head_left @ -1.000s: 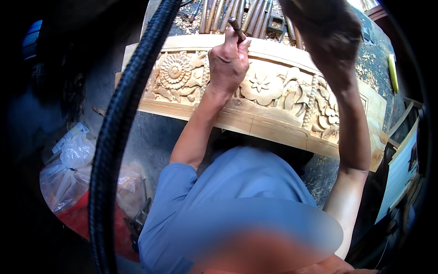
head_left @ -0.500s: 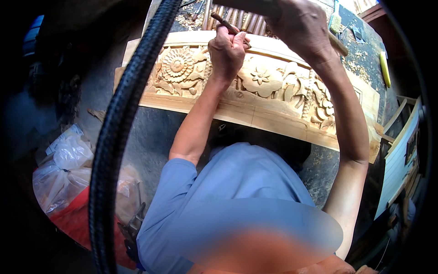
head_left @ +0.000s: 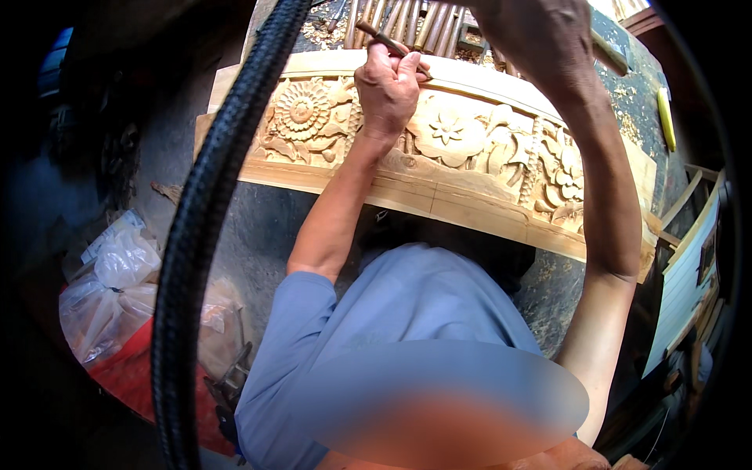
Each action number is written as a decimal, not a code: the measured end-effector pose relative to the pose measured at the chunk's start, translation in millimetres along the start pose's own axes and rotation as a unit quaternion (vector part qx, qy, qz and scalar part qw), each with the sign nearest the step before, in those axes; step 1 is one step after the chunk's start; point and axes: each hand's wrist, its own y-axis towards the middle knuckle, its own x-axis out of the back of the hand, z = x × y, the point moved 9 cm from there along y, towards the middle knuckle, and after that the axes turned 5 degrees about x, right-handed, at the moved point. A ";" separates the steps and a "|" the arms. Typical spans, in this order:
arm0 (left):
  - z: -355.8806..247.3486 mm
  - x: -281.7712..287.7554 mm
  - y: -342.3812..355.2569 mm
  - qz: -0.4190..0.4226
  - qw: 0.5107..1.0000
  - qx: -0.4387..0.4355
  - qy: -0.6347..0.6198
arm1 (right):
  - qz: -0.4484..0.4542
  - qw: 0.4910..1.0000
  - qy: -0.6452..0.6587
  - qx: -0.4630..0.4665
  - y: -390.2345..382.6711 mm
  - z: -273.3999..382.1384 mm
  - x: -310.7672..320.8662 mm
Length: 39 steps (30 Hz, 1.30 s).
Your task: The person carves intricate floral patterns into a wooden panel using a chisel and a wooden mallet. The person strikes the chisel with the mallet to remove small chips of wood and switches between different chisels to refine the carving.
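Observation:
My left hand (head_left: 387, 98) is closed round a slim chisel (head_left: 374, 33), held slanted over the top border of a carved pale wooden panel (head_left: 446, 133) with flowers and leaves in relief; the chisel's lower end is partly hidden by my fingers. My right hand (head_left: 539, 43) is raised at the upper right, wrapped round a wooden tool, apparently a mallet, whose handle (head_left: 607, 51) sticks out to the right; its other end runs out of the top of the view.
Behind the panel lie several wooden-handled chisels (head_left: 403, 19) among shavings on the dark bench (head_left: 638, 94), with a yellow object (head_left: 666, 117). A black braided hose (head_left: 200, 227) crosses the left. Plastic bags (head_left: 110, 313) sit lower left; boards (head_left: 685, 274) lean at the right.
My left hand and chisel have tilted, the chisel now lying more slanted to the left. My right hand dipped leftward with the wooden tool, then moved slightly up and right again.

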 end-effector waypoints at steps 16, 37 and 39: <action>5.5 -4.5 -5.3 0.001 1.000 0.022 -0.009 | -0.162 0.972 0.167 0.036 -3.0 10.8 24.0; -9.5 -11.6 -10.9 -0.007 0.998 -0.023 0.064 | 0.017 0.992 -0.066 0.105 -6.0 15.8 -19.4; 0.2 -10.3 -4.4 0.015 1.000 0.025 0.009 | -0.051 0.996 0.057 0.047 -0.4 5.8 -0.2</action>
